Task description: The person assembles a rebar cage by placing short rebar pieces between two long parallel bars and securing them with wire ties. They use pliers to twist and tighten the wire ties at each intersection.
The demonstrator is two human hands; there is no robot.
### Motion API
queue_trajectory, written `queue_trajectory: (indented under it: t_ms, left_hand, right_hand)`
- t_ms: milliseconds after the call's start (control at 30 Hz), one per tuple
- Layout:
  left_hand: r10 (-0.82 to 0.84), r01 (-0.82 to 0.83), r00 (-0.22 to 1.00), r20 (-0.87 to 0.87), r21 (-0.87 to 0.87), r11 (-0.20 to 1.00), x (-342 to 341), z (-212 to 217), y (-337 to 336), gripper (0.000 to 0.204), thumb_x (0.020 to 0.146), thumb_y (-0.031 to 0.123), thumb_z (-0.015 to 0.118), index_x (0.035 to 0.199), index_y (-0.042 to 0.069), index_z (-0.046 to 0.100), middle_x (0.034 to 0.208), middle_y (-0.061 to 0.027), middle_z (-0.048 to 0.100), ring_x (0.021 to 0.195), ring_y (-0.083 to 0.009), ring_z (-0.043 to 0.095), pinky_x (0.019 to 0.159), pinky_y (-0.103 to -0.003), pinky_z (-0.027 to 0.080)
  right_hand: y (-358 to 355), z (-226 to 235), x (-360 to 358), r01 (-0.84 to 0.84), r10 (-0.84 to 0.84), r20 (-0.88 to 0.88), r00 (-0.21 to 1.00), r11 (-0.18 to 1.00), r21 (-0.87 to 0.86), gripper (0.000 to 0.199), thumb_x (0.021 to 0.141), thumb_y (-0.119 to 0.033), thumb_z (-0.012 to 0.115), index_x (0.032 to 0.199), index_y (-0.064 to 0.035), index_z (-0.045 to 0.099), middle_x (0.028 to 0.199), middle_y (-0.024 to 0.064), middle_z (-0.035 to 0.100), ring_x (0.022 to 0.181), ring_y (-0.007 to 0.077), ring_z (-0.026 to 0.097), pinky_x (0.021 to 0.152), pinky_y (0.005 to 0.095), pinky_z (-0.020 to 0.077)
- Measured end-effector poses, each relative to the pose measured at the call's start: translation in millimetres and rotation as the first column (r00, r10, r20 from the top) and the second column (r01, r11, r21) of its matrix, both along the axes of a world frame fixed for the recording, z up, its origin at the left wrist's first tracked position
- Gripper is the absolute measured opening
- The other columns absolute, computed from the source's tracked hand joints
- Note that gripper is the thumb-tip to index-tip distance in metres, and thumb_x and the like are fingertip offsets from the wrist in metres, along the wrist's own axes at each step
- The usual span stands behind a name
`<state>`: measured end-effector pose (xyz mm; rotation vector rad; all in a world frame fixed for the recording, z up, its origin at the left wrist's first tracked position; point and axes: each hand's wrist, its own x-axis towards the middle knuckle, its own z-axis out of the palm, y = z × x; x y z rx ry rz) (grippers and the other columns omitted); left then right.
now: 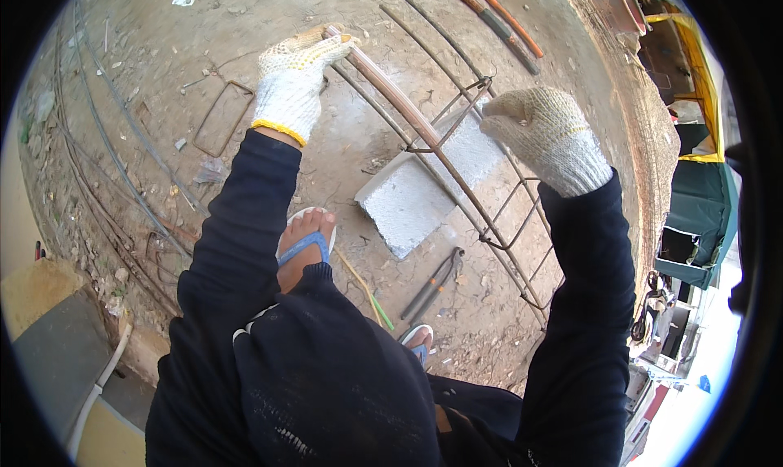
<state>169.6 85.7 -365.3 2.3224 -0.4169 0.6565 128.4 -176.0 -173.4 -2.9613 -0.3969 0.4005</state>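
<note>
Gloved fingers (325, 53) of the left hand (292, 88) pinch the upper end of a bundle of thin wires (391, 92), which I see slanting down along a rebar cage (489, 222). Beside the cage, the right hand (542, 128) is curled; I can't tell from here whether it grips anything. Beneath the cage lies a pale block (408, 198), with pincers (432, 286) on the dirt nearby, near the sandalled feet (306, 243).

Daylight: bright, diffuse. Shadows: faint, soft-edged, around the rebar cage (468, 194). Glare: burnt-out white sky (689, 422), beyond the cage, to its lower right. Dark sleeves (591, 247), either side of the cage: little detail. Distortion: fisheye, black surround, edges bowed farthest from the cage.
</note>
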Motion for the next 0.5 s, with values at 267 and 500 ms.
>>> queue_trajectory:
  t_ms: [267, 500]
  left_hand:
    - [0.008, -0.007, 0.999, 0.033, -0.036, 0.999, -0.9, 6.1, -2.2, 0.038, 0.079, -0.003, 0.059, 0.112, 0.012, 0.071, 0.115, -0.0148, 0.067, 0.106, -0.0301, 0.064, 0.093, -0.035, 0.051]
    - [0.037, -0.039, 0.999, -0.027, -0.057, 0.998, 1.9, -0.2, -5.1, 0.039, 0.080, -0.006, 0.058, 0.112, 0.013, 0.071, 0.117, -0.0133, 0.067, 0.105, -0.0287, 0.065, 0.094, -0.034, 0.051]
  right_hand:
    - [9.6, -43.1, -58.6, 0.198, -0.210, 0.066, 0.975, 0.968, 0.153, 0.053, 0.081, -0.045, 0.073, 0.113, -0.0022, 0.069, 0.090, 0.0160, 0.072, 0.082, 0.0287, 0.071, 0.073, 0.0367, 0.0548]
    - [22.1, -84.3, -52.7, 0.272, -0.300, 0.062, 0.952, 0.920, 0.283, 0.054, 0.079, -0.037, 0.075, 0.122, -0.0056, 0.063, 0.084, 0.0123, 0.071, 0.079, 0.0266, 0.069, 0.070, 0.0356, 0.0523]
